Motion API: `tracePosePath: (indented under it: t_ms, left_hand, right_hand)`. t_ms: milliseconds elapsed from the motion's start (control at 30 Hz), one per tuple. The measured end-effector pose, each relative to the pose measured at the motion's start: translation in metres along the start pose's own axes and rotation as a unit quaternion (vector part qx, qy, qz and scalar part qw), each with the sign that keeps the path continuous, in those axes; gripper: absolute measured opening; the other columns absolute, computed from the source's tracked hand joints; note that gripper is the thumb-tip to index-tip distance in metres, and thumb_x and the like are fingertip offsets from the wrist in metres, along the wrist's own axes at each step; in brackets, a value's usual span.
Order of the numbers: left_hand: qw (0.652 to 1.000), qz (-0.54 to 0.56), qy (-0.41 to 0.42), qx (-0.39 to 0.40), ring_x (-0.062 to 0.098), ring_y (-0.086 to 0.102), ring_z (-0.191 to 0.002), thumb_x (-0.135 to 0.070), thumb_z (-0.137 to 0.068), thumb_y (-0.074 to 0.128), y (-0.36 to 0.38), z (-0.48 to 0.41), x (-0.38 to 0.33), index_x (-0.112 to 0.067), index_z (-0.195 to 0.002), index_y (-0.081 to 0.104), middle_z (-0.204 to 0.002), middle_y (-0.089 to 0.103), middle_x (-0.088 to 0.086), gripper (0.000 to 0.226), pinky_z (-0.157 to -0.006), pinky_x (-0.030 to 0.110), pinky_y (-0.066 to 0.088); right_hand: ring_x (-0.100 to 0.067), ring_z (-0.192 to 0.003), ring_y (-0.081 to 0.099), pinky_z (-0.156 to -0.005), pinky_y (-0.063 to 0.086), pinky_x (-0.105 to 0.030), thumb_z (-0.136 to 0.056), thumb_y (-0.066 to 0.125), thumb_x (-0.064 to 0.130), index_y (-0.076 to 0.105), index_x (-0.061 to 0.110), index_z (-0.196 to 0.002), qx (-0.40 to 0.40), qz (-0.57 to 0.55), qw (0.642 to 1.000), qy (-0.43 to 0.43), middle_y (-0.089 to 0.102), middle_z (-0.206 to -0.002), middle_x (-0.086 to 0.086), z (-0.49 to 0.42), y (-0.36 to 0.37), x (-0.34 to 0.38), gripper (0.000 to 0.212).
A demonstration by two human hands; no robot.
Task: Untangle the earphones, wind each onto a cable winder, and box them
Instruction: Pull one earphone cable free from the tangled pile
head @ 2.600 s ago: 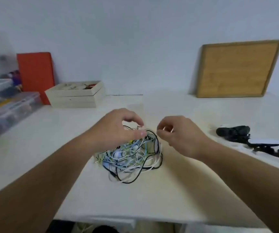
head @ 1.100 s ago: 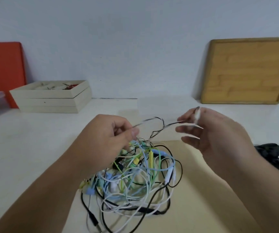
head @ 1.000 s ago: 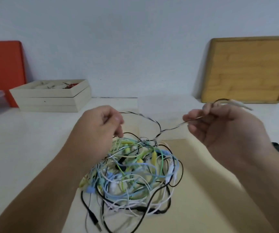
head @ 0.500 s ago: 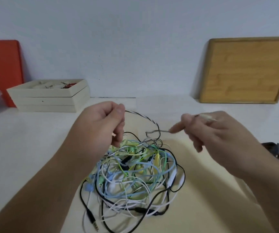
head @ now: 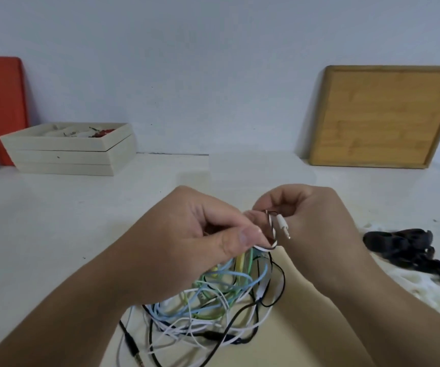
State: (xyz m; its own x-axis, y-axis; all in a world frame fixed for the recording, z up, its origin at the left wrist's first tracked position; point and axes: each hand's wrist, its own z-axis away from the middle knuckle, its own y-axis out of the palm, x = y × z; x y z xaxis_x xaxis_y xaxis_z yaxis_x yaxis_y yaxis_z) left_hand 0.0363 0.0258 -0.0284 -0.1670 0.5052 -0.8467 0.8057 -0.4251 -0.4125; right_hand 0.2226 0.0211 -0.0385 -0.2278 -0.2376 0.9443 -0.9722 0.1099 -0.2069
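While the tangle of earphones [head: 213,300] lies on the white table [head: 54,221], just below and partly under both hands, one black-and-white striped cable [head: 271,230] rises out of its top as a small loop. The left hand [head: 187,247] pinches this loop between thumb and curled fingers. The right hand [head: 314,221], fingers likewise curled, holds the white jack plug [head: 282,226] of what appears to be the same cable, tip pointing down and just beside the loop. Blue, green, yellow, white and black leads remain knotted together below.

The step in hand is judged to be the freeing of the first earphone, so the task is at its start. It is best done by leading the plug end back through each loop in turn, with the left hand keeping the loop open. Pulling on the cable's length would probably tighten the knot and lift the whole tangle.

A stacked cream wooden box [head: 68,154] stands well apart at the rear left, its small contents too far off to name. A wooden-framed board [head: 380,115] leans on the wall at the rear right, and a black object [head: 399,245] lies to the right.
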Motion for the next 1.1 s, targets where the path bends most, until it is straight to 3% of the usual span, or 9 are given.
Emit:
tracePosePath:
  t_ms: [67, 233, 300, 400, 567, 667, 833, 1000, 1100]
  left_hand:
    - [0.999, -0.016, -0.028, 0.003, 0.030, 0.045, -0.049, -0.049, -0.086, 0.064, -0.001, 0.000, -0.001, -0.031, -0.082, 0.081, -0.052, 0.052, 0.003, 0.025, -0.048, 0.036, 0.039]
    - [0.973, -0.018, -0.177, -0.150, 0.019, 0.060, -0.048, -0.051, -0.086, 0.055, 0.001, -0.007, 0.001, -0.015, -0.070, 0.075, -0.055, 0.059, 0.001, 0.044, -0.048, 0.027, 0.050]
    - [0.952, 0.015, -0.233, -0.199, 0.022, 0.061, -0.046, -0.049, -0.091, 0.052, 0.001, -0.010, 0.003, -0.012, -0.075, 0.071, -0.059, 0.064, 0.001, 0.045, -0.045, 0.029, 0.050]
    - [0.946, 0.003, -0.278, -0.164, 0.020, 0.058, -0.046, -0.062, -0.087, 0.046, 0.003, -0.011, 0.004, -0.015, -0.080, 0.073, -0.065, 0.072, 0.004, 0.054, -0.046, 0.027, 0.047]
    - [0.950, 0.028, -0.226, -0.214, 0.014, 0.041, -0.046, -0.026, -0.094, 0.065, 0.005, -0.012, 0.009, -0.023, -0.078, 0.079, -0.051, 0.057, -0.003, 0.021, -0.046, 0.024, 0.038]
    - [0.927, 0.106, -0.185, -0.307, 0.011, 0.051, -0.054, -0.020, -0.100, 0.055, -0.007, -0.016, 0.011, -0.019, -0.077, 0.077, -0.061, 0.062, -0.002, 0.032, -0.050, 0.025, 0.047]
    - [0.937, 0.127, -0.090, -0.311, 0.016, 0.041, -0.047, -0.024, -0.106, 0.041, -0.011, -0.017, 0.008, -0.024, -0.071, 0.066, -0.050, 0.030, -0.005, 0.043, -0.046, 0.025, 0.038]
    - [0.957, 0.122, -0.031, -0.260, 0.018, 0.033, -0.047, -0.024, -0.102, 0.043, -0.006, -0.016, 0.005, -0.026, -0.076, 0.069, -0.052, 0.032, -0.007, 0.037, -0.046, 0.022, 0.035]
    - [0.955, 0.135, -0.026, -0.265, 0.017, 0.033, -0.047, -0.032, -0.095, 0.047, -0.008, -0.016, 0.002, -0.026, -0.076, 0.070, -0.053, 0.029, -0.005, 0.030, -0.046, 0.022, 0.034]
  right_hand:
    - [-0.008, -0.065, 0.073, -0.064, 0.057, -0.019, -0.076, 0.081, 0.000, 0.072, 0.010, -0.087, 0.024, -0.046, 0.999, 0.013, 0.077, -0.072, -0.001, 0.001, -0.002, 0.002, 0.017]
    - [-0.019, -0.086, 0.076, -0.082, 0.060, -0.035, -0.090, 0.048, -0.021, 0.070, 0.010, -0.094, 0.071, -0.067, 0.995, -0.017, 0.079, -0.086, -0.005, 0.001, -0.007, 0.003, 0.038]
    - [-0.021, -0.085, 0.076, -0.083, 0.060, -0.041, -0.089, 0.047, -0.021, 0.072, 0.009, -0.091, 0.084, -0.065, 0.994, -0.031, 0.078, -0.085, -0.008, 0.001, -0.008, 0.002, 0.040]
    - [-0.031, -0.086, 0.072, -0.085, 0.057, -0.049, -0.084, 0.052, -0.009, 0.075, 0.012, -0.094, 0.145, -0.020, 0.987, -0.062, 0.077, -0.087, -0.009, 0.004, -0.006, 0.001, 0.033]
    - [-0.018, -0.093, 0.073, -0.087, 0.055, -0.040, -0.078, 0.049, -0.002, 0.077, 0.013, -0.093, 0.204, 0.024, 0.976, -0.069, 0.078, -0.092, 0.001, 0.007, -0.006, 0.005, 0.035]
    - [-0.024, -0.072, 0.071, -0.080, 0.055, -0.046, -0.067, 0.048, 0.001, 0.075, 0.010, -0.074, 0.176, 0.026, 0.982, -0.068, 0.074, -0.067, -0.006, 0.004, -0.015, 0.007, 0.029]
    - [-0.051, -0.070, 0.067, -0.070, 0.056, -0.047, -0.056, 0.044, 0.003, 0.072, 0.003, -0.064, 0.227, 0.037, 0.973, 0.007, 0.062, -0.049, -0.014, -0.001, -0.031, 0.013, 0.030]
    - [-0.027, -0.059, 0.065, -0.062, 0.057, -0.040, -0.079, 0.054, -0.009, 0.073, 0.007, -0.080, 0.065, 0.020, 0.993, 0.098, 0.063, -0.067, -0.016, -0.022, -0.030, 0.003, 0.025]
    - [-0.018, -0.066, 0.069, -0.061, 0.057, -0.029, -0.082, 0.069, -0.001, 0.076, 0.008, -0.082, 0.166, 0.120, 0.969, 0.139, 0.074, -0.079, -0.014, -0.033, -0.015, 0.008, 0.011]
